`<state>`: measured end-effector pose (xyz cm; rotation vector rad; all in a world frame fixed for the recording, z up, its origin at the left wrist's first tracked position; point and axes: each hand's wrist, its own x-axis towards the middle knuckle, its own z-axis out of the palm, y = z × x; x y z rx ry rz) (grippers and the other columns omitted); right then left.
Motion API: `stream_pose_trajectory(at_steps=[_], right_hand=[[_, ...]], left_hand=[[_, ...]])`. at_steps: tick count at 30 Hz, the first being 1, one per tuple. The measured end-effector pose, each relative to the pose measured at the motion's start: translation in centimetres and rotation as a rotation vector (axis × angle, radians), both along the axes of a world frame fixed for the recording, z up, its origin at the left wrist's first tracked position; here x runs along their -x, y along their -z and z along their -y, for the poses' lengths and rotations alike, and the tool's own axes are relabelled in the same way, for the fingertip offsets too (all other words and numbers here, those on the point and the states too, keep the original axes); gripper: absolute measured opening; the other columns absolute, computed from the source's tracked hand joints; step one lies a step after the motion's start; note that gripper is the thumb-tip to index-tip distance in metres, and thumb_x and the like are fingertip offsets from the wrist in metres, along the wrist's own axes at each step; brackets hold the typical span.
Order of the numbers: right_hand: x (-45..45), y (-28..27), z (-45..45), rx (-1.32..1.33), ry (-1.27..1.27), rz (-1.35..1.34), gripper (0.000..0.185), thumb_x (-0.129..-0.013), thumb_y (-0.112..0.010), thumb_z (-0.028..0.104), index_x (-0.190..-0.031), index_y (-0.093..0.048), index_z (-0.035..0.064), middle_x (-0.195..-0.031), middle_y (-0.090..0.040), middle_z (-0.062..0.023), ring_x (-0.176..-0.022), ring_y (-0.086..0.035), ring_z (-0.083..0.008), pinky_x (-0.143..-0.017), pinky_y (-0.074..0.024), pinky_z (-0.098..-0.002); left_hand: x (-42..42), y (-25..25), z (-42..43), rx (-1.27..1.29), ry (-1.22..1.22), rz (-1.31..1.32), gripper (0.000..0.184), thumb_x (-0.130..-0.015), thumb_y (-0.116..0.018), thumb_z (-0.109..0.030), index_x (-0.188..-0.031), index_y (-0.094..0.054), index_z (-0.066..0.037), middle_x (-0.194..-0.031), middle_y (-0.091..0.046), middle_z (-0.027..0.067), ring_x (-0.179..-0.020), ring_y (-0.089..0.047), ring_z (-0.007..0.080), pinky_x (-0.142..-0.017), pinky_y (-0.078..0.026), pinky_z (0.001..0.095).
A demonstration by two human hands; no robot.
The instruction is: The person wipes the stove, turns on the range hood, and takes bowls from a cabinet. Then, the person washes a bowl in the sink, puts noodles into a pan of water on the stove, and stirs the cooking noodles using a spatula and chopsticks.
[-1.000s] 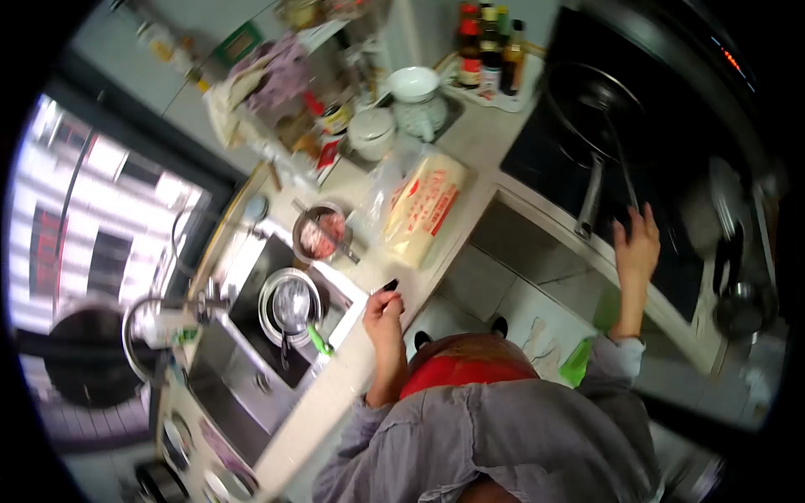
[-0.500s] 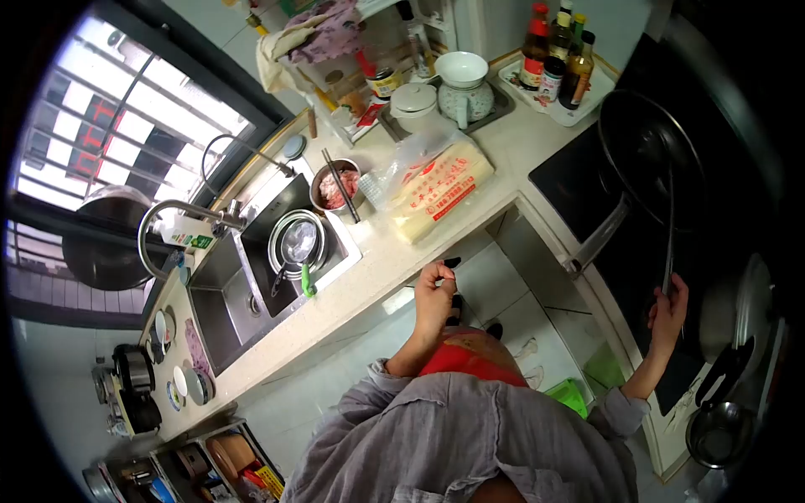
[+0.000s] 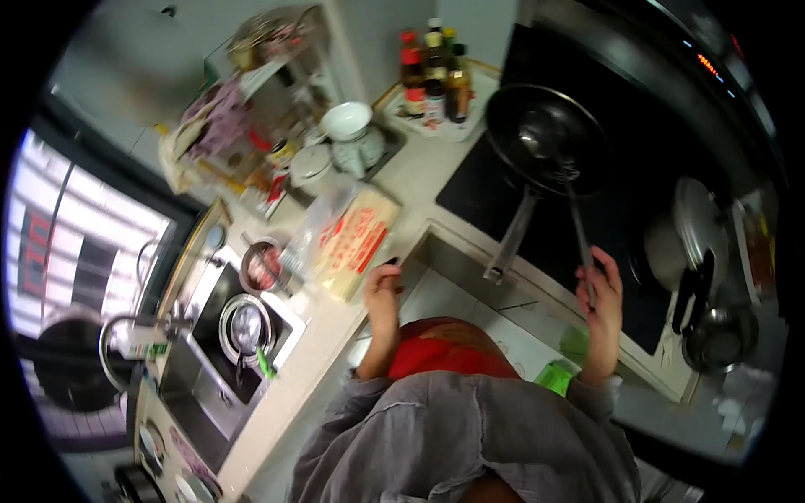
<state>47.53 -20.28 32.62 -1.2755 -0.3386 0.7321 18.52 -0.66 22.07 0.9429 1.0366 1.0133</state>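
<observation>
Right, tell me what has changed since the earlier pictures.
The right hand had its fingers spread by the end of the long utensil a second ago; now they curl around its handle. The whole view has swung with the camera. The left hand stays curled, the utensil's far end is still in the pan, and the printed packet remains on the counter.

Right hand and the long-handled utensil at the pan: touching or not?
Touching. The head view shows the right hand with its fingers wrapped around the handle of the long-handled utensil, no gap between them.
</observation>
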Motion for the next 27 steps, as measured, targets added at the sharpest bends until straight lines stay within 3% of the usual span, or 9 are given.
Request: stream_pose_trajectory(at_steps=[2, 4, 6, 9, 13, 16, 27], right_hand=[[0.7, -1.5, -0.8, -0.002, 0.009, -0.059, 0.036, -0.082, -0.047, 0.001, -0.118, -0.047, 0.008, -0.078, -0.057, -0.008, -0.043, -0.04, -0.0061, -0.035, -0.0275, -0.0185], [0.8, -1.9, -1.6, 0.006, 0.047, -0.084, 0.036, -0.083, -0.046, 0.002, -0.118, -0.045, 0.0065, -0.078, -0.057, -0.0089, -0.042, -0.041, -0.0064, -0.034, -0.0277, -0.0189], [0.7, -1.7, -1.9, 0.015, 0.061, -0.012, 0.036, -0.083, -0.046, 0.003, -0.119, -0.044, 0.0061, -0.078, -0.056, -0.0088, -0.042, -0.041, -0.0065, -0.033, -0.0281, -0.019], [0.5, -1.8, -2.1, 0.088, 0.111, 0.113, 0.037, -0.084, -0.046, 0.003, -0.121, -0.042, 0.006, -0.078, -0.055, -0.0082, -0.042, -0.042, -0.0067, -0.032, -0.0288, -0.0192], [-0.1, -2.0, -2.2, 0.176, 0.18, 0.196, 0.043, -0.081, -0.042, 0.001, -0.124, -0.037, 0.0044, -0.079, -0.053, -0.0083, -0.041, -0.04, -0.0075, -0.033, -0.0274, -0.0192], [-0.6, -2.5, -2.5, 0.212, 0.196, 0.127, 0.045, -0.081, -0.041, 0.001, -0.125, -0.035, 0.0047, -0.078, -0.053, -0.008, -0.041, -0.04, -0.0078, -0.033, -0.0276, -0.0194], [-0.4, -3.9, -4.2, -0.027, -0.046, -0.17, 0.047, -0.083, -0.049, 0.006, -0.127, -0.035, 0.0029, -0.08, -0.059, -0.0138, -0.05, -0.052, -0.013, -0.037, -0.0355, -0.0234]], left_hand=[[0.2, -1.9, -1.1, -0.141, -0.122, -0.174, 0.013, -0.085, -0.052, -0.012, -0.096, -0.058, -0.01, -0.092, -0.057, 0.0001, -0.075, -0.052, 0.0097, -0.055, -0.043, 0.0217], [1.2, -2.0, -2.7, -0.174, -0.189, -0.167, 0.021, -0.084, -0.054, -0.014, -0.103, -0.056, -0.006, -0.102, -0.058, 0.0033, -0.079, -0.054, 0.0102, -0.053, -0.043, 0.0215], [2.2, -2.6, -3.6, -0.187, -0.264, -0.177, 0.022, -0.084, -0.054, -0.016, -0.103, -0.056, -0.004, -0.1, -0.058, 0.0043, -0.076, -0.054, 0.0096, -0.054, -0.042, 0.0218], [3.1, -4.3, -4.0, -0.141, -0.328, -0.227, 0.023, -0.086, -0.05, -0.024, -0.091, -0.058, -0.003, -0.08, -0.057, 0.0028, -0.069, -0.052, 0.0088, -0.054, -0.039, 0.0225], [4.4, -2.5, -4.9, -0.189, -0.438, -0.183, 0.028, -0.089, -0.044, -0.028, -0.081, -0.055, -0.003, -0.073, -0.053, 0.0024, -0.064, -0.049, 0.0096, -0.052, -0.039, 0.0227], [4.4, -2.1, -5.5, -0.238, -0.457, -0.225, 0.028, -0.089, -0.044, -0.028, -0.081, -0.054, -0.004, -0.072, -0.051, 0.0017, -0.063, -0.048, 0.0095, -0.051, -0.038, 0.0225], [2.6, -3.0, -5.9, -0.177, -0.431, -0.174, 0.023, -0.088, -0.051, -0.027, -0.082, -0.055, -0.005, -0.072, -0.051, 0.0, -0.063, -0.047, 0.0078, -0.053, -0.037, 0.0215]])
